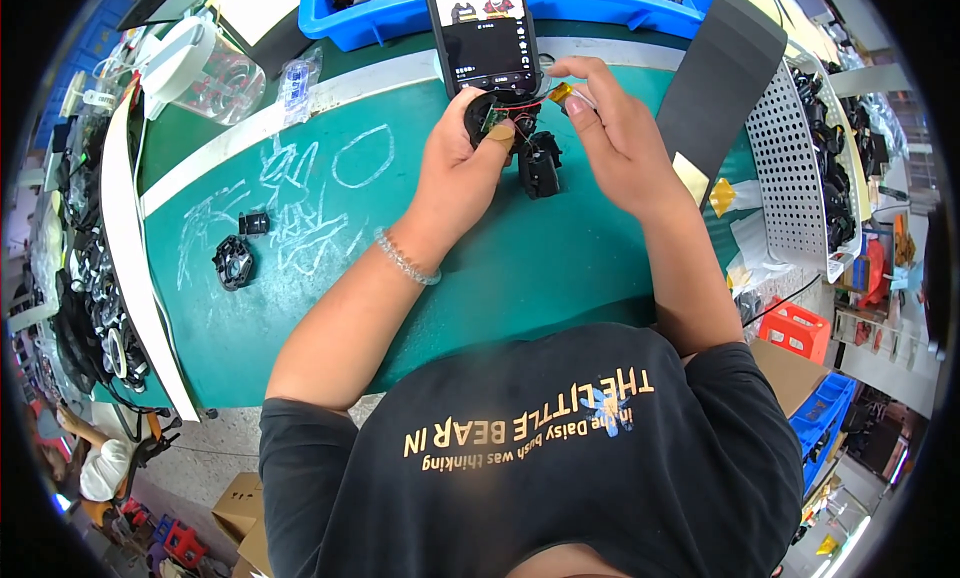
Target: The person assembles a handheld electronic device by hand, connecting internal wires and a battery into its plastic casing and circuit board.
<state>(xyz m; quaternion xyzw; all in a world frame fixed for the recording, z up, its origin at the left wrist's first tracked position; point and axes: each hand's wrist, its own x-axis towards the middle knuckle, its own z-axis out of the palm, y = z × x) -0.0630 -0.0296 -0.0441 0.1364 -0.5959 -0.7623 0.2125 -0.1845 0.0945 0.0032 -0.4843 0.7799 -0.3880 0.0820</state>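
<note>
My left hand (452, 173) is closed around a black round housing (480, 113) with a green circuit board and thin red and dark wires inside. Its thumb, wearing a tan finger cover, presses by the board. My right hand (622, 148) pinches a small yellow-taped piece (561, 92) between thumb and fingers, at the end of the wires. Just below the hands sits a black plastic part (540, 168); whether it joins the housing I cannot tell. On the left of the green mat (400, 308) lie a round black part (234, 262) and a small black block (254, 223).
Beyond my hands a phone (486, 53) stands upright against a blue tray (390, 26). A clear jug (220, 78) and a small bottle (296, 90) are at back left. A dark board (725, 78) and a white perforated basket (795, 158) of black parts stand right.
</note>
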